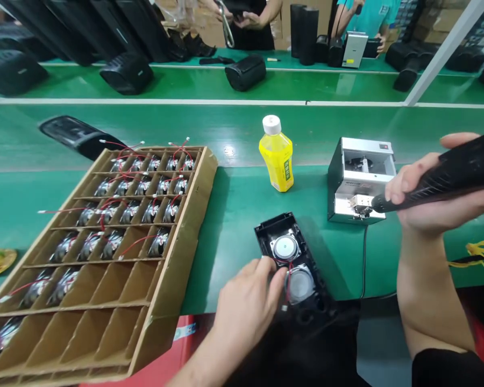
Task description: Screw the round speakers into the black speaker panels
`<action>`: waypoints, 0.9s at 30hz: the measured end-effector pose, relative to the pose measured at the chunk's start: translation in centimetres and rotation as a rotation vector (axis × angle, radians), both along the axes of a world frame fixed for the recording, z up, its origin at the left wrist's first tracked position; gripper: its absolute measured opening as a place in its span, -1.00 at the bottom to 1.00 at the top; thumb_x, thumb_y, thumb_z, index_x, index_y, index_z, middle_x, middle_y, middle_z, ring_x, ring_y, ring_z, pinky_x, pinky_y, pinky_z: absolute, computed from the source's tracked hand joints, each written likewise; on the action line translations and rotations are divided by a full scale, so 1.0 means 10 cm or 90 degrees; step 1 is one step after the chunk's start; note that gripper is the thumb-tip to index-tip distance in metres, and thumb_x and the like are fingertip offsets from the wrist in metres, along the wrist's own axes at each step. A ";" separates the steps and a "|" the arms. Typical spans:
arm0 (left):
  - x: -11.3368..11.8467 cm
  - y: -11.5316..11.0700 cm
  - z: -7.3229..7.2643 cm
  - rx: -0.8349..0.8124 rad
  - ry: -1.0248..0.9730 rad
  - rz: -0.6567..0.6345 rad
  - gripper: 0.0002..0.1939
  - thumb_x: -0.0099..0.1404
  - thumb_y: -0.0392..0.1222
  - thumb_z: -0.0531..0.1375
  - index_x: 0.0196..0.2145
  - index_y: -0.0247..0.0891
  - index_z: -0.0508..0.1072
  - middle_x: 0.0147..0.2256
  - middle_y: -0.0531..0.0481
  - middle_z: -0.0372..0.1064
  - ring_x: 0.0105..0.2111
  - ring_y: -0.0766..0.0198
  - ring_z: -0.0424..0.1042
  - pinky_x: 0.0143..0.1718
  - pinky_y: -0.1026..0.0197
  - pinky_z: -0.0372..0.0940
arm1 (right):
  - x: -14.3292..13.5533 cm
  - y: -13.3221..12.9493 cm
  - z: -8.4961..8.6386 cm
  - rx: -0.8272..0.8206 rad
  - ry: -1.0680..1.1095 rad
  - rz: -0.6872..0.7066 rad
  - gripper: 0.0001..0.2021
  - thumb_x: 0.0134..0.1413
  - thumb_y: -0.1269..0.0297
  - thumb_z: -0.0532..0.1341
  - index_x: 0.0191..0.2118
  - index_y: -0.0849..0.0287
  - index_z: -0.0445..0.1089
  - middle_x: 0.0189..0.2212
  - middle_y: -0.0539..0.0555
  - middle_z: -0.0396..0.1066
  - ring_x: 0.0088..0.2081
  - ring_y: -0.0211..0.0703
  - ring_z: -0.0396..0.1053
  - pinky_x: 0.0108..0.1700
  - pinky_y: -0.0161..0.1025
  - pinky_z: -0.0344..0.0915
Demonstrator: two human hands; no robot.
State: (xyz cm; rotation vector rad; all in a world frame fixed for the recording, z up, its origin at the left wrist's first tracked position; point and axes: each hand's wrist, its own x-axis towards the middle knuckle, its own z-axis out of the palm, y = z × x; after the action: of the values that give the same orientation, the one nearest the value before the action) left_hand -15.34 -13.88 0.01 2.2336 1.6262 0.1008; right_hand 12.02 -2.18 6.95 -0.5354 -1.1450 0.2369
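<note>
A black speaker housing (310,253) lies tilted at the bench's front edge, holding two round speaker drivers, an upper one (285,247) and a lower one (300,285). Red wires run between and over them. My left hand (246,298) grips the housing's left side, thumb and forefinger curled beside the wires; the fingertips are partly hidden. In my right hand (425,196) is a black electric screwdriver (460,166), fingers wrapped around it. Its tip is at the front outlet of a silver-and-black screw feeder (361,183).
A cardboard divider box (185,247) with several speaker drivers stands on the left. Behind the housing is a yellow bottle (277,158). A cable (364,258) hangs below the feeder. Across the green bench are black speaker cases (246,72) and two people at work.
</note>
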 end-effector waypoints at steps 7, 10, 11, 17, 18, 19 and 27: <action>-0.06 0.30 -0.02 0.035 -0.018 -0.041 -0.72 0.46 -0.46 -0.08 -0.13 -0.21 0.35 -0.25 -0.04 0.55 -0.30 0.13 0.57 -0.31 0.19 0.31 | 0.05 -0.12 -0.08 -0.118 -0.008 0.041 -0.16 0.07 -0.66 -0.07 -0.20 0.17 0.31 -0.71 -0.08 0.07 -0.80 -0.21 0.02 -0.84 -0.29 -0.13; -0.07 0.43 0.11 0.059 -0.025 -0.128 -0.65 0.35 -0.55 -0.08 -0.17 -0.21 0.38 -0.32 -0.02 0.51 -0.35 0.15 0.51 -0.30 0.19 0.28 | 0.03 -0.14 -0.09 -0.135 0.006 0.045 -0.17 0.05 -0.66 -0.03 -0.21 0.14 0.33 -0.70 -0.09 0.05 -0.80 -0.24 -0.01 -0.84 -0.28 -0.14; -0.06 0.49 0.15 0.063 -0.023 -0.171 -0.62 0.30 -0.58 -0.08 -0.20 -0.21 0.38 -0.34 -0.01 0.49 -0.36 0.16 0.49 -0.32 0.20 0.26 | 0.02 -0.14 -0.09 -0.141 0.009 0.054 -0.18 0.03 -0.65 0.01 -0.21 0.14 0.34 -0.70 -0.09 0.04 -0.79 -0.26 -0.02 -0.84 -0.29 -0.12; 0.04 0.83 0.21 0.035 -0.016 -0.346 -0.65 0.15 -0.61 0.02 -0.32 -0.17 0.35 -0.38 0.06 0.46 -0.32 0.18 0.46 -0.29 0.23 0.24 | -0.02 -0.18 -0.09 -0.123 0.020 0.080 -0.13 0.12 -0.62 -0.07 -0.11 0.19 0.43 -0.68 -0.07 0.09 -0.78 -0.30 -0.01 -0.82 -0.33 -0.08; 0.06 0.87 0.18 0.033 -0.018 -0.359 -0.66 0.15 -0.61 0.03 -0.33 -0.17 0.35 -0.38 0.05 0.46 -0.30 0.17 0.46 -0.28 0.23 0.24 | -0.02 -0.18 -0.10 -0.132 0.016 0.071 -0.13 0.13 -0.61 -0.06 -0.08 0.19 0.42 -0.68 -0.07 0.10 -0.77 -0.29 0.01 -0.81 -0.33 -0.05; 0.09 0.90 0.14 0.032 -0.021 -0.367 -0.67 0.17 -0.60 0.04 -0.32 -0.17 0.34 -0.37 0.04 0.47 -0.29 0.16 0.47 -0.27 0.23 0.26 | -0.02 -0.17 -0.10 -0.136 0.010 0.056 -0.15 0.14 -0.60 -0.06 -0.06 0.19 0.41 -0.68 -0.08 0.09 -0.77 -0.29 0.02 -0.81 -0.33 -0.04; 0.10 0.86 0.18 0.057 -0.114 -0.370 -0.73 0.54 -0.26 -0.01 0.14 -0.27 0.28 0.19 -0.26 0.41 0.13 0.04 0.44 0.09 0.01 0.38 | 0.21 -0.23 -0.03 -0.145 0.012 0.138 -0.11 0.01 -0.66 -0.02 0.01 0.11 0.37 -0.70 -0.11 0.15 -0.81 -0.26 -0.03 -0.84 -0.34 -0.10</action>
State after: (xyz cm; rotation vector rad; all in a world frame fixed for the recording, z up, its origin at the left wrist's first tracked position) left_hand -14.35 -5.23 1.78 2.5841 0.8523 0.2105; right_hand 14.14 -4.48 6.65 -0.6073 -1.1648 0.5634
